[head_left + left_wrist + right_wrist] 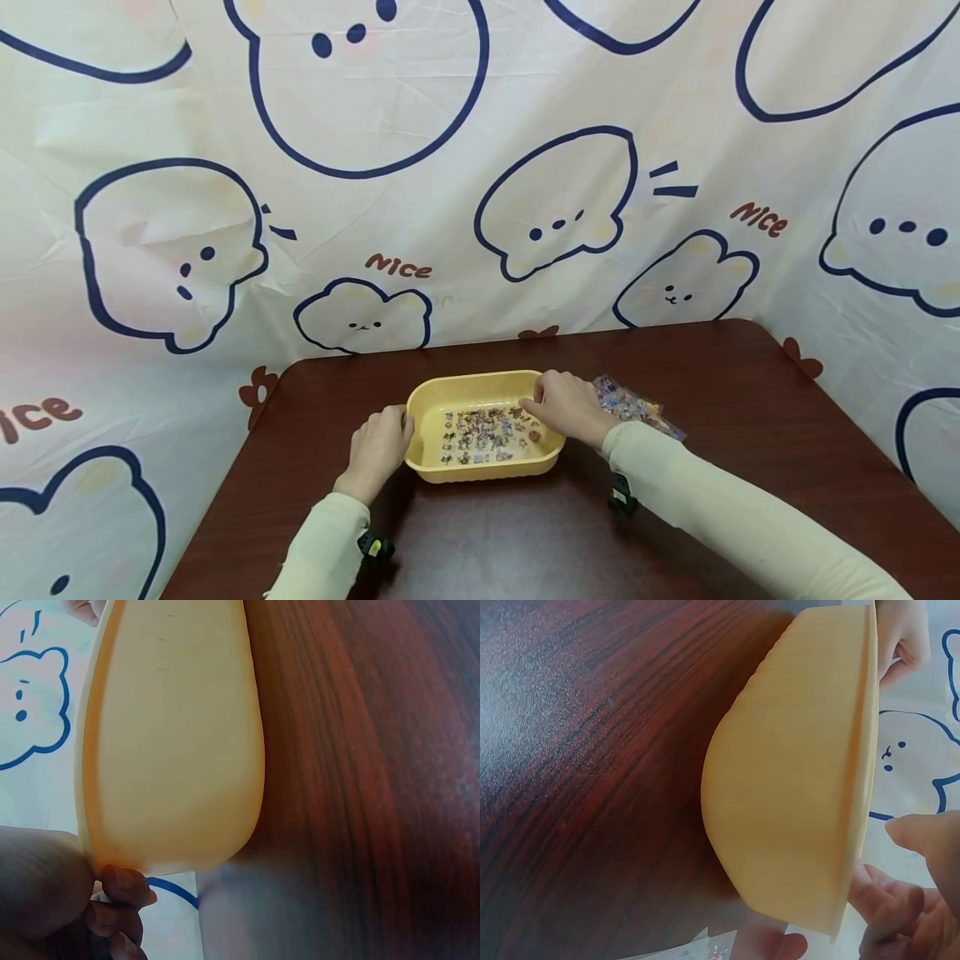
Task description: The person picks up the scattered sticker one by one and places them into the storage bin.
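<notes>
A yellow plastic basin (483,475) stands on the dark wooden table, with many tiny printed pieces (487,433) scattered over its floor. At its left end my left hand (378,446) grips the rim; the left wrist view shows curled fingers (124,885) just under that edge. My right hand (570,404) holds the opposite end near the far corner. Seen from the right wrist, its thumb (919,829) stands above the rim while other fingers bend at the wall. What the fingertips touch inside the basin is partly hidden.
A clear plastic packet with colourful prints (633,404) lies right of the basin, partly behind my right forearm. A white cartoon-printed cloth (450,208) hangs behind and beside the brown table (480,542).
</notes>
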Demonstrator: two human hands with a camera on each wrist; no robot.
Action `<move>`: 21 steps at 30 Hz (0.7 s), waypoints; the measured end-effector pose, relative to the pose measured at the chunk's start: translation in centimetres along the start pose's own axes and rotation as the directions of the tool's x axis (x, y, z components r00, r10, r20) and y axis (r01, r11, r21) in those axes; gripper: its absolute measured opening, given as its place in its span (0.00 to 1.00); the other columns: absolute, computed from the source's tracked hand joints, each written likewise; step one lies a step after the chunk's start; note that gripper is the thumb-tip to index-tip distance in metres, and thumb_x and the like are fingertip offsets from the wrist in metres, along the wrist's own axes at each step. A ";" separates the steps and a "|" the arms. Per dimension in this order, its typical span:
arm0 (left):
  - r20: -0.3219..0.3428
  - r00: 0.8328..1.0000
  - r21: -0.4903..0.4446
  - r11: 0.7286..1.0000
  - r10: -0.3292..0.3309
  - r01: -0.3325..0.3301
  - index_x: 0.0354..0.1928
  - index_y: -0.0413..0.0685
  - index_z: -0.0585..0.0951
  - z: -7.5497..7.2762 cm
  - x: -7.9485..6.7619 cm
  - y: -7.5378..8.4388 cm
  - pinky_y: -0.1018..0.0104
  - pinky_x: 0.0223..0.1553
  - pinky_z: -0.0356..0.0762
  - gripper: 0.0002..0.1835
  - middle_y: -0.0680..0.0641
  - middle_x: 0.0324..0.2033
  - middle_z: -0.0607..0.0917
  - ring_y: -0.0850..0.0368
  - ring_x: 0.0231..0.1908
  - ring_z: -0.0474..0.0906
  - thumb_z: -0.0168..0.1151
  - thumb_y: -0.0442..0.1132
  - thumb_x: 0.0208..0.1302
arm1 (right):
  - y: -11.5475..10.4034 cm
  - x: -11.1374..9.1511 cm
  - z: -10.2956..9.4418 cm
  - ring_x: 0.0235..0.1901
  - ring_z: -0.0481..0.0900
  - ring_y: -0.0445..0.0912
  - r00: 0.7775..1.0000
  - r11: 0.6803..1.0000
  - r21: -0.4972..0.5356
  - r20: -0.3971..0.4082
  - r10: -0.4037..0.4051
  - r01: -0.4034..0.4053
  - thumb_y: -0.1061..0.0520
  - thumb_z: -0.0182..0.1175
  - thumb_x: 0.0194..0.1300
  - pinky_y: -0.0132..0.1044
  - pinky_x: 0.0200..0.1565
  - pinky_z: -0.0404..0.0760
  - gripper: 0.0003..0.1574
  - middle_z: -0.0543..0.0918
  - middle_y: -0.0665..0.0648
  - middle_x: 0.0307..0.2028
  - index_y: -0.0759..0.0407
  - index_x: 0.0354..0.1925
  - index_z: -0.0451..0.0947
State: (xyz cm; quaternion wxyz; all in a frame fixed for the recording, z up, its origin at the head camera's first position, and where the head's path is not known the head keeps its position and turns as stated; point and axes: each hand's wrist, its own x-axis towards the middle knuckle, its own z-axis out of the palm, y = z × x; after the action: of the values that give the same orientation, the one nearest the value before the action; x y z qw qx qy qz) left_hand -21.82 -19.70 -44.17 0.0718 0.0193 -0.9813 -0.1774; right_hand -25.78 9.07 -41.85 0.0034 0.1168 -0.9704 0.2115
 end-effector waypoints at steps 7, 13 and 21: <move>0.005 1.000 -0.006 1.000 -0.003 0.003 0.29 0.46 0.79 0.0 0.0 0.1 0.61 0.22 0.65 0.13 0.48 0.17 0.74 0.54 0.19 0.71 0.55 0.41 0.74 | -0.2 -0.3 -0.4 0.16 0.70 0.41 1.000 1.000 -0.004 0.009 -0.006 0.006 0.41 0.65 0.66 0.33 0.18 0.63 0.22 0.73 0.47 0.15 0.49 0.21 0.75; 0.016 1.000 -0.007 1.000 -0.008 0.008 0.28 0.46 0.78 0.0 0.0 0.0 0.61 0.23 0.65 0.14 0.48 0.17 0.74 0.54 0.19 0.71 0.55 0.41 0.74 | -0.2 -0.6 -0.6 0.15 0.69 0.42 1.000 0.999 -0.022 0.008 -0.027 0.027 0.41 0.65 0.66 0.33 0.17 0.61 0.21 0.72 0.47 0.13 0.48 0.21 0.76; 0.014 1.000 -0.006 1.000 -0.005 0.005 0.28 0.46 0.77 0.0 0.0 0.1 0.61 0.22 0.64 0.14 0.48 0.17 0.73 0.54 0.19 0.70 0.55 0.41 0.74 | -0.3 -0.5 -0.8 0.15 0.70 0.42 0.999 0.999 -0.028 0.011 -0.030 0.031 0.40 0.65 0.66 0.34 0.17 0.63 0.22 0.73 0.47 0.13 0.48 0.21 0.76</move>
State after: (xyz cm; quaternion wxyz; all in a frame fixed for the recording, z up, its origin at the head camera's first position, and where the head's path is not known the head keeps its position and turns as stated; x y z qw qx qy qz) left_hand -21.81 -19.63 -44.17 0.0643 0.0204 -0.9812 -0.1809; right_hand -25.22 9.28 -41.07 0.0030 0.1328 -0.9714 0.1970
